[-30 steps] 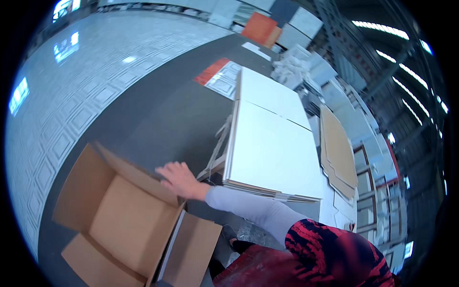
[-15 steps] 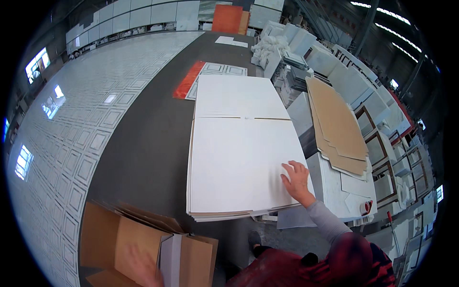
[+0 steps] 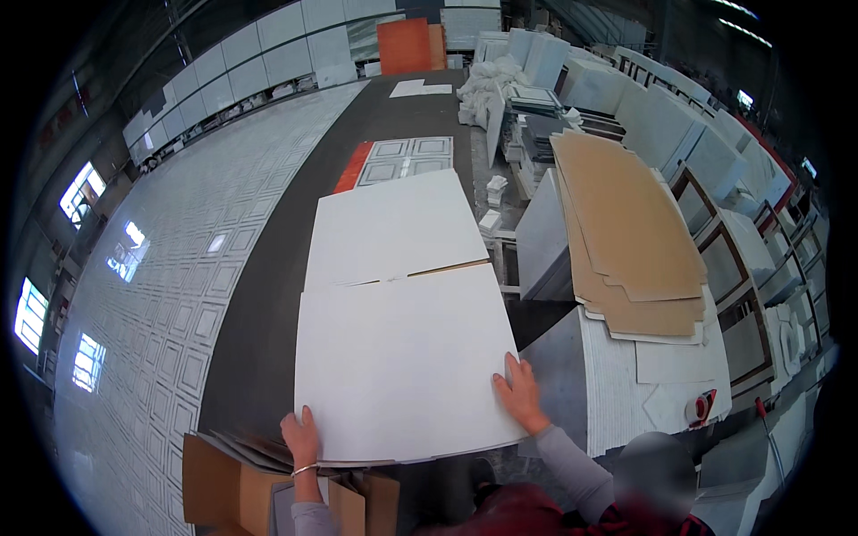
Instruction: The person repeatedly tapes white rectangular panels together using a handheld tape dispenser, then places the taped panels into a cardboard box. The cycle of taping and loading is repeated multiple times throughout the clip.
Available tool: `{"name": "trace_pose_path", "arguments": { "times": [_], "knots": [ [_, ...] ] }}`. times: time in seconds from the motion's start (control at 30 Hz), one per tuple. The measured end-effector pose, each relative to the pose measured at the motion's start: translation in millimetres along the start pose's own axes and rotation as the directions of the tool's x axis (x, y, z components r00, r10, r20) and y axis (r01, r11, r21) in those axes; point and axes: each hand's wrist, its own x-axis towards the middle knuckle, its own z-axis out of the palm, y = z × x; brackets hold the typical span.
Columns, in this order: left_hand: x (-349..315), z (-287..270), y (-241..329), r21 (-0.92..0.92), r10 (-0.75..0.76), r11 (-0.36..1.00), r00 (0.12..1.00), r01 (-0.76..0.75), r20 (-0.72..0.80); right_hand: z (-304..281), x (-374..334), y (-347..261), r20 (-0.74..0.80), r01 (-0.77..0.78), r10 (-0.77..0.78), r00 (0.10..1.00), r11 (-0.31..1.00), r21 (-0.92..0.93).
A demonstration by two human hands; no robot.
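Note:
A large white sheet [image 3: 402, 357] lies on top of a stack in front of me. My left hand [image 3: 301, 435] grips its near left corner, fingers over the edge. My right hand [image 3: 517, 393] lies on its near right corner, fingers spread along the edge. A second white sheet [image 3: 398, 228] lies just beyond it on the same stack. Below the sheet's near edge stands an open brown cardboard box [image 3: 223, 478], partly hidden under the stack.
A pile of brown cardboard sheets [image 3: 626, 232] rests on grey slabs to my right. A red tape roll [image 3: 702, 406] lies near that pile's front. Tiled panels [image 3: 179, 295] cover the floor at left. More slabs and an orange board [image 3: 404, 45] stand far back.
My view swung from the cardboard box up to the white stack. My left hand left the box and took the sheet's left corner; my right hand settled on the right corner.

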Motion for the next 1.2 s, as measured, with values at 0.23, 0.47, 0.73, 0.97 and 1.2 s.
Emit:
{"name": "trace_pose_path", "arguments": {
  "times": [0.23, 0.47, 0.73, 0.97, 1.2],
  "knots": [
    [4, -150, 110, -0.605, 0.056, 0.668, 0.780, 0.434, 0.623, -9, -2, 24, -0.051, 0.030, -0.024, 0.998, 0.993, 0.115],
    [-117, -153, 224, -0.749, 0.434, 0.646, 0.735, 0.150, 0.521, -84, 20, -100, -0.110, 0.301, -0.320, 0.941, 0.940, -0.162],
    [-240, -67, 281, -0.868, 0.710, 0.425, 0.690, -0.257, 0.142, -147, 26, -229, 0.353, 0.304, -0.201, 0.914, 0.915, -0.264],
    [-182, -121, 307, -0.496, 0.950, -0.243, -0.308, -0.834, 0.052, -240, -13, -164, 0.112, 0.196, -0.176, 0.978, 0.961, -0.193],
    [-114, -90, 367, -0.477, 0.868, -0.460, -0.492, -0.749, -0.066, -324, -118, -166, -0.006, -0.065, 0.065, 0.998, 0.981, -0.185]
  ]
}}
